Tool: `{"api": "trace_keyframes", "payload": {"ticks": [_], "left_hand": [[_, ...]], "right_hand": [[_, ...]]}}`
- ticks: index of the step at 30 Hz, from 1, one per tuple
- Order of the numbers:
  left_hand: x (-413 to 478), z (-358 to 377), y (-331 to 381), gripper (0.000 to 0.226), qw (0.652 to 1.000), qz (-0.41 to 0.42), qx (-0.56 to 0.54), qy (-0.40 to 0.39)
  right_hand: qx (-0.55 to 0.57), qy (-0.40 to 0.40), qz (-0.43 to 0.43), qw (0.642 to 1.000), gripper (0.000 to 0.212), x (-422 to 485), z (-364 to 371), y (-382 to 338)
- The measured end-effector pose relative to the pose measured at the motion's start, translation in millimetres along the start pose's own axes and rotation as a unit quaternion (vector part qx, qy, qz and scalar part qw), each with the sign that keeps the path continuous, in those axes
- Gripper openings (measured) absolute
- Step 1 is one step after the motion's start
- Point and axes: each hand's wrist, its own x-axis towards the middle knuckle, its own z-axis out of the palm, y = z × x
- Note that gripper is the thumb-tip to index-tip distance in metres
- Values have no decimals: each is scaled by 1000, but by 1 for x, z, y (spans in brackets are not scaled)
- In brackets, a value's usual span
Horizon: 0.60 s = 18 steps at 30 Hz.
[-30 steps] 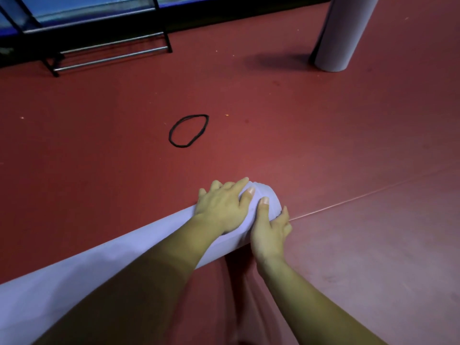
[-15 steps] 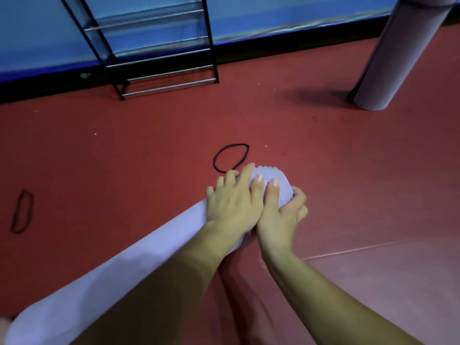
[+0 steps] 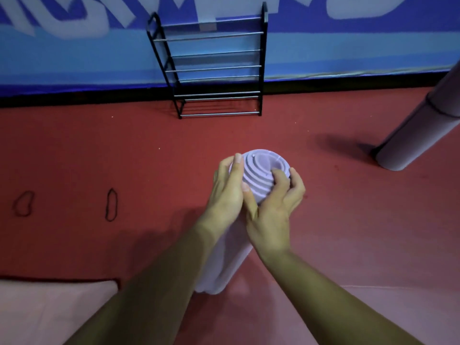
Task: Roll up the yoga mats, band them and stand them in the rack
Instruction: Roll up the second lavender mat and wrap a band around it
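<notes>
mat [image 3: 256, 178] up on end on the red floor [image 3: 348, 207], in front of the rack [image 3: 211, 70], its lower end down by the forearms and the spiral top facing the camera. left hand [image 3: 227, 192] is wrapped round the top on the side away from the second mat, thumb pressed along the rim. right hand [image 3: 276, 207] cups the other side, fingers [image 3: 280, 180] curled over onto the spiral. both hands closed on the mat, gripping it firm.

look at that spiral: the layers step out like a cone, the core standing proud. that looks like the job in hand, squaring the end. best way, i'd say, is to press the core down flat with the right fingertips while the left keeps the outer wrap squeezed so nothing loosens. ease off too much and the roll may spring open.

two bands [image 3: 110, 205] lie flat on the floor, well apart from the mat on the left-hand side, none on it yet. one hand will have to stay clamped while the other fetches the near band. second mat [image 3: 418, 135] leans near the rack, on the right-hand side, already banded by the look of it. rack shelves show nothing in them.
</notes>
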Motion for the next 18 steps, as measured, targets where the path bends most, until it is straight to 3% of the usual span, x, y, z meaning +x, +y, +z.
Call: {"api": "trace_keyframes", "payload": {"ticks": [3,8,10,13,15,18], "left_hand": [[1,-8,0,65,999,-30,-11,31],[-5,-36,-2,67,997,-14,1,82],[-8,-54,-3,71,997,-9,-10,82],[-13,-76,-5,53,997,-2,-31,64],[-17,-88,-7,49,997,-6,-44,62],[-21,-109,-9,52,997,-25,-51,54]], "right_hand": [[13,-7,-28,1000,53,-7,1,-8],[54,-13,-11,998,31,-4,5,-26],[72,-16,48,996,27,9,6,-45],[93,-80,209,970,38,31,21,-64],[100,-145,239,955,46,36,34,-67],[102,-195,235,947,42,18,42,-76]]}}
